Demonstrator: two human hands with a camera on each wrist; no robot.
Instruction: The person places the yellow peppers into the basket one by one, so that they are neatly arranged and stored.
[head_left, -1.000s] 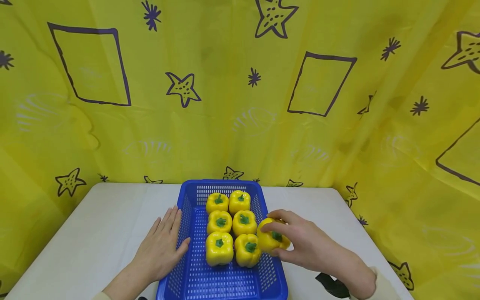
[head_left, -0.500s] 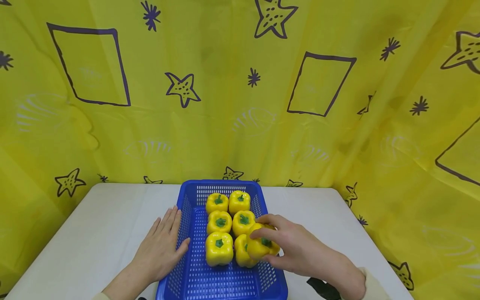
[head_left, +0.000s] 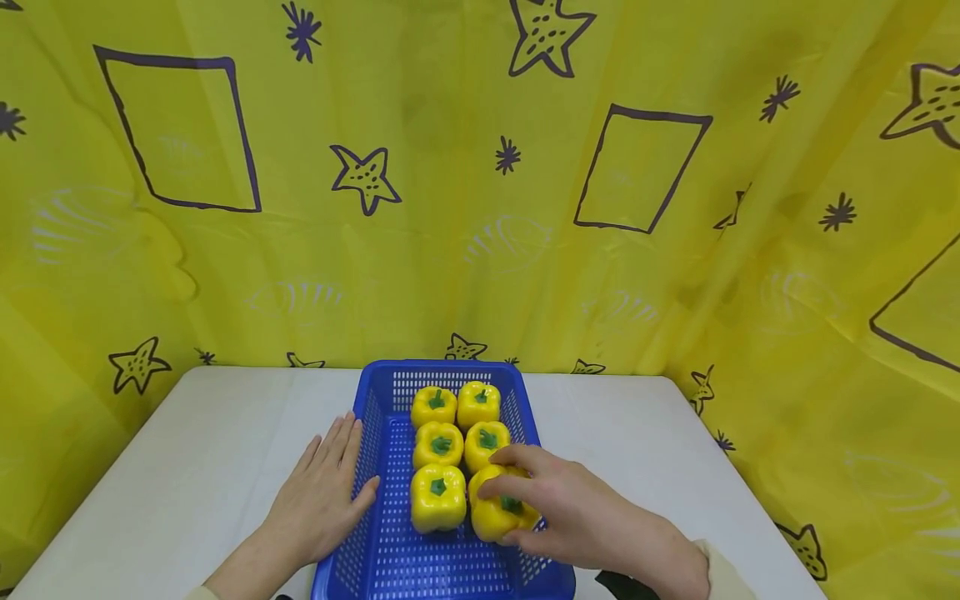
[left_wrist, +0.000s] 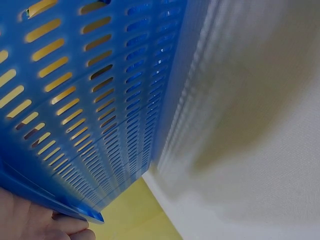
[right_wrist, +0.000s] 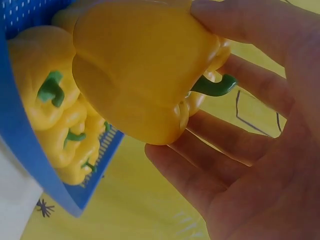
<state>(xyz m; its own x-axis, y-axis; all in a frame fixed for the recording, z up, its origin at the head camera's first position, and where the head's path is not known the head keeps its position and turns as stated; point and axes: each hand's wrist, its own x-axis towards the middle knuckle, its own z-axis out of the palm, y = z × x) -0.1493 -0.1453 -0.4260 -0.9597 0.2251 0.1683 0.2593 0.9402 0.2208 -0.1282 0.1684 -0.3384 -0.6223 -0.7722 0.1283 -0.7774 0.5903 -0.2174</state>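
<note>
Your right hand point(head_left: 577, 512) has its fingers and thumb curled round a yellow pepper point(head_left: 497, 510), which sits over the near right part of the blue basket point(head_left: 450, 567), stem tipped toward your palm. From the right wrist you can see the fingers point(right_wrist: 250, 165) spread under and behind the pepper point(right_wrist: 140, 70), its green stem poking out between them; whether the pepper's base already rests on the basket floor you cannot tell.

Your left hand point(head_left: 324, 492) lies flat and relaxed on the white table point(head_left: 187, 467), fingers straight, thumb touching the basket's left wall. It grips nothing. The left wrist view shows only that slotted blue wall point(left_wrist: 90, 100) close up, beside the table surface point(left_wrist: 250, 150).

Crowding the held pepper are five other yellow peppers standing stem up in two columns: a front-left pepper point(head_left: 438, 497) just beside it, a middle pair point(head_left: 439, 444) right behind, and a back pair point(head_left: 433, 406) near the far wall. The middle-right pepper point(head_left: 486, 444) stands just beside your fingertips.

A yellow curtain point(head_left: 450, 208) printed with dark stars and rectangles hangs behind and to both sides of the table.
</note>
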